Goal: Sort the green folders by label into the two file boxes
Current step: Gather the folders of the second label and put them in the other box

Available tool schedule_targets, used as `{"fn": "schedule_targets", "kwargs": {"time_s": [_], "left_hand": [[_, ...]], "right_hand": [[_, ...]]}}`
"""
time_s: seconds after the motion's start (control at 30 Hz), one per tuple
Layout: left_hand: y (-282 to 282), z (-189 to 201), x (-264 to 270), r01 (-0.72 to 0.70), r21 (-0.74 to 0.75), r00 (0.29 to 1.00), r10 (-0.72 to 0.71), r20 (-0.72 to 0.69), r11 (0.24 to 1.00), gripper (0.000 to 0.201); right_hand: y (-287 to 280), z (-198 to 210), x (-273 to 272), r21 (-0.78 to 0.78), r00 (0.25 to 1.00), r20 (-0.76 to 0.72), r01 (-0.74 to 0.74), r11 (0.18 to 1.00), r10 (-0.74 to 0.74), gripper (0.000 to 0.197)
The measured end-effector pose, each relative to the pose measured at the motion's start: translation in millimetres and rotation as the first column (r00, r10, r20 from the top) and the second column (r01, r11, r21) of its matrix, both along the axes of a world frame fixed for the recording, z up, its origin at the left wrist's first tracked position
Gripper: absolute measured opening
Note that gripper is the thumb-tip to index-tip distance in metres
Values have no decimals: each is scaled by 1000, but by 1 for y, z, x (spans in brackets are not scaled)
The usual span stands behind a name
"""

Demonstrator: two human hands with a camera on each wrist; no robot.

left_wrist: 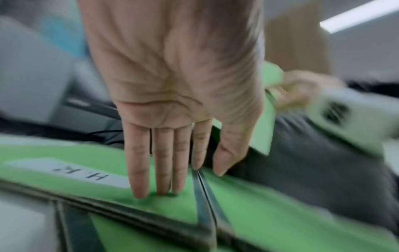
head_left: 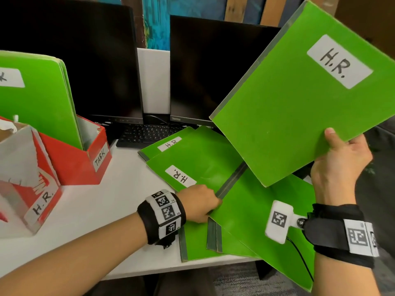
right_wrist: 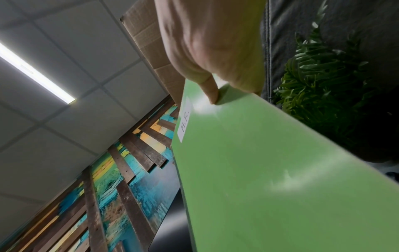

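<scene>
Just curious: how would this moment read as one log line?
right hand: holds lifted H.R. folder | left hand: presses folder pile | H.R. box: awaiting

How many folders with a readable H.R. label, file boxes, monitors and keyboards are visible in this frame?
H.R. folders: 3 (held folder, front desk folder, back desk folder)
File boxes: 2 (TASK box, H.R. box)
Monitors: 2 (left monitor, right monitor)
Keyboard: 1
Total: 8

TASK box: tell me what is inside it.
The red TASK box holds several green folders standing upright, leaning back. The front one carries a white label, its writing cut off by the frame. Their lower parts and the box floor are hidden.
</scene>
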State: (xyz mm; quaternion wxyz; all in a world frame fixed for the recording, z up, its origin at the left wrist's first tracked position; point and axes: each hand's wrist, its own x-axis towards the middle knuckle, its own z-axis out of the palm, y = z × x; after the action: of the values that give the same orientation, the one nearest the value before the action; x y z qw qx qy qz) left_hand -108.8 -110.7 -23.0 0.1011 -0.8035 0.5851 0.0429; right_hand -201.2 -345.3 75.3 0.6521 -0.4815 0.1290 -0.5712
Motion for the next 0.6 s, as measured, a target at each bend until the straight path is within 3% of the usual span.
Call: {"fn": "schedule_targets", "kwargs": {"time_s": [0.07, 0.13, 0.2, 0.23, 0.27, 0.3, 0.33, 0.4, 0.47, 0.53, 0.6], "left_hand": [[10, 9, 10, -185, -123, 949, 144, -280, 975, 42], [27, 21, 28, -484, -271, 775, 263, -575, 832, 32], [50, 34, 46, -732, -436, 625, 259, -737, 523, 12], [61, 42, 52, -814, -464, 552, 214, -806, 348, 13], [72, 50, 56, -864, -457, 491, 152, -858, 210, 16], [81, 58, 59, -889, -441, 453, 93, -886, 125, 20], [91, 64, 63, -904, -420, 425, 55, -904, 81, 26], [107, 69, 68, -940, -336, 338, 30, -941, 52, 58], [122, 65, 71, -965, -226, 243, 135, -961, 132, 83], [137, 53, 75, -969, -108, 169, 280, -945, 221, 72], [154, 37, 77, -976, -52, 137, 414, -900, 209, 56]], "right_hand": [[-1, 0, -2, 8, 1000, -21, -6, 1000, 6, 27], [0, -2, -3, 27, 997, -63, -41, 999, 43, 27], [3, -6, 0, 61, 987, -134, -87, 994, 94, 27], [6, -8, 4, 81, 978, -169, -111, 991, 123, 28], [11, -11, 9, 103, 966, -209, -134, 986, 153, 30], [20, -14, 15, 123, 949, -253, -159, 980, 186, 31], [30, -18, 24, 144, 928, -294, -194, 970, 229, 29], [58, -29, 40, 197, 867, -343, -309, 930, 361, 27], [90, -44, 52, 258, 779, -392, -418, 871, 490, 27], [116, -60, 58, 307, 675, -477, -472, 826, 563, 30], [129, -73, 61, 297, 551, -600, -520, 801, 580, 30]]}}
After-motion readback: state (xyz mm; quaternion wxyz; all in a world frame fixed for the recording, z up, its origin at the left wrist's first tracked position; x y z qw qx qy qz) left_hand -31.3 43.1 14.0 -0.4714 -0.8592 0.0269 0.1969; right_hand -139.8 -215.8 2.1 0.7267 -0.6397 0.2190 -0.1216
